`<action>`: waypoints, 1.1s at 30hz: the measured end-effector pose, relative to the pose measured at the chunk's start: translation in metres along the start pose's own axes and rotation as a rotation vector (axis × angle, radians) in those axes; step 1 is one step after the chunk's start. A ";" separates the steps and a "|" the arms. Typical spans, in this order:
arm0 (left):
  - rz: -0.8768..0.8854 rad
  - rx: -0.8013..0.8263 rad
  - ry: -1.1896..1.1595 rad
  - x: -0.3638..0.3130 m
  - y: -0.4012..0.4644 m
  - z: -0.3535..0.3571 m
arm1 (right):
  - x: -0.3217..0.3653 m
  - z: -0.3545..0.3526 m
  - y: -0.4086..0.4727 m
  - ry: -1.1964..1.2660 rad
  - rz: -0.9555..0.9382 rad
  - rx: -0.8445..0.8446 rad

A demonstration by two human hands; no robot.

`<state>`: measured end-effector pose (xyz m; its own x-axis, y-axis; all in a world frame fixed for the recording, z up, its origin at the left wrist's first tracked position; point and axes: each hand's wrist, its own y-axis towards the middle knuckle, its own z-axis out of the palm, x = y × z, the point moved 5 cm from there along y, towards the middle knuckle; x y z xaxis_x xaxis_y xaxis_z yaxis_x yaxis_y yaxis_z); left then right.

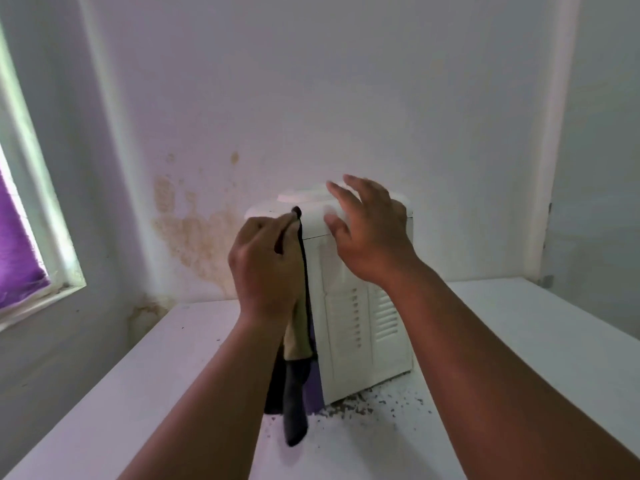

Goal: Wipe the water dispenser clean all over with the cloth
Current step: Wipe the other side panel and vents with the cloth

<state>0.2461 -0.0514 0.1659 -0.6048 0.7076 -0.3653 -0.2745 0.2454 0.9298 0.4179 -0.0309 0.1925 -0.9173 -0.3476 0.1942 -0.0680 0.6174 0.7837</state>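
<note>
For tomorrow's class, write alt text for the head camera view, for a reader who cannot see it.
A person's left hand grips a dark hanging cloth beside a small white plastic water dispenser, while the right hand hovers open at its top. The dispenser stands on a white counter strewn with dark crumbs, against a stained white wall.

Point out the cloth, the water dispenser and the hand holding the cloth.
cloth [294, 403]: head view, on its dark hanging lower end.
water dispenser [349, 327]: head view, on its vented white panel.
left hand [266, 265]: head view, on the back of the hand.
</note>
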 end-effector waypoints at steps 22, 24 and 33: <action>0.370 0.195 0.353 0.026 -0.086 0.018 | -0.044 0.020 0.006 0.063 -0.022 -0.030; 0.376 0.244 0.381 0.029 -0.105 0.016 | -0.044 0.024 0.002 0.041 -0.019 -0.032; 0.304 0.045 0.307 0.008 -0.049 0.025 | -0.054 0.026 -0.002 0.087 -0.003 -0.064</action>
<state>0.2730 -0.0411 0.1181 -0.8492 0.5241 -0.0647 -0.0204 0.0900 0.9957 0.4575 0.0048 0.1656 -0.8793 -0.4111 0.2404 -0.0428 0.5709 0.8199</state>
